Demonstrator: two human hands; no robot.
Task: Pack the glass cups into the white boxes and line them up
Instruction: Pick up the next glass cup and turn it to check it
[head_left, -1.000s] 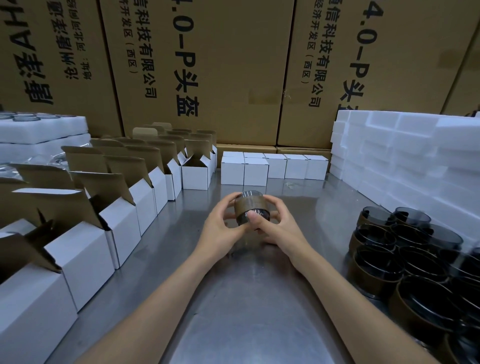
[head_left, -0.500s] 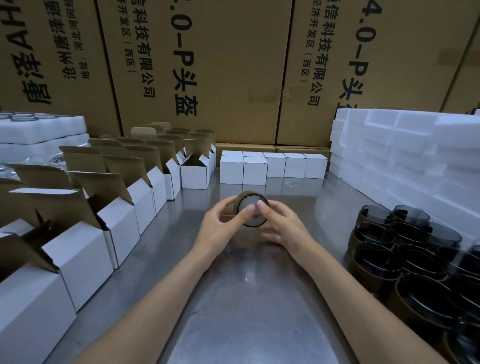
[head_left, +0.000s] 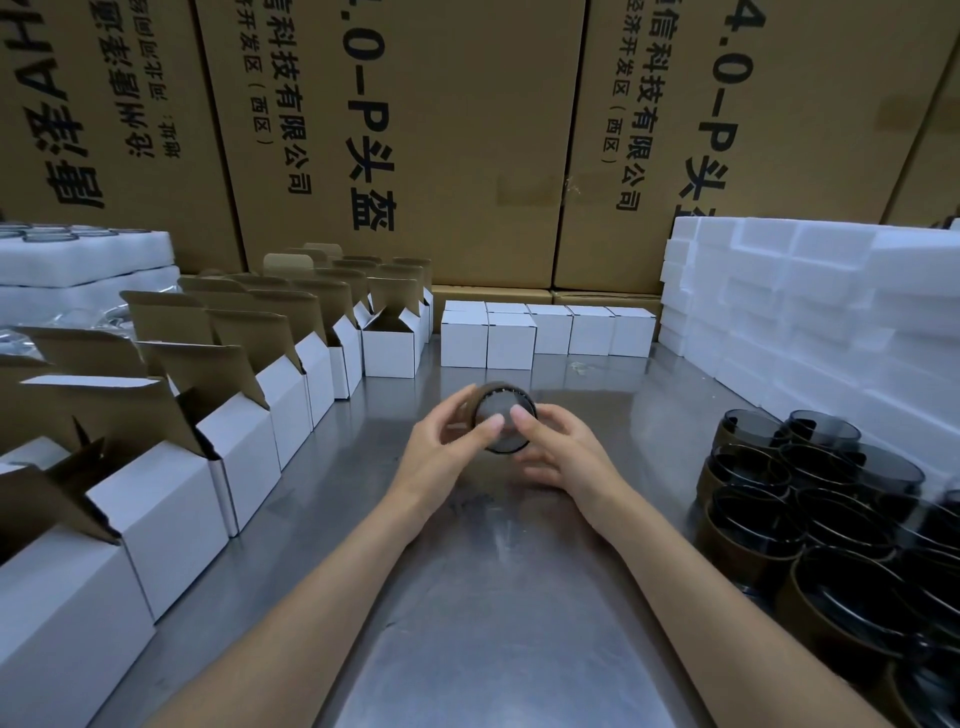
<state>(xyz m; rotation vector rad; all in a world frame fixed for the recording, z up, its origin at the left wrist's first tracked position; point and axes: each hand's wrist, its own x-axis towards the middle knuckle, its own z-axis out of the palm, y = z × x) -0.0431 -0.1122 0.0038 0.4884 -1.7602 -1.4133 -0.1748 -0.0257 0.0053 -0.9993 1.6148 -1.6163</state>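
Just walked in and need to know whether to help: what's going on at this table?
A person is packing glass cups. Both hands, left hand and right hand, hold one glass cup tipped on its side above the metal table. Open white boxes wait on the left, closed boxes line the back, and more cups stand on the right.

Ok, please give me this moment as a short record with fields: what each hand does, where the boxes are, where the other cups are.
left hand: left hand holds the glass cup at its side
right hand: right hand holds the same cup, thumb on its round end
cup state: tilted, one round end faces the camera, above the metal table
open boxes: open white boxes in a row on the left, flaps up
closed boxes: closed white boxes lined up at the back
other cups: dark cups grouped on the right
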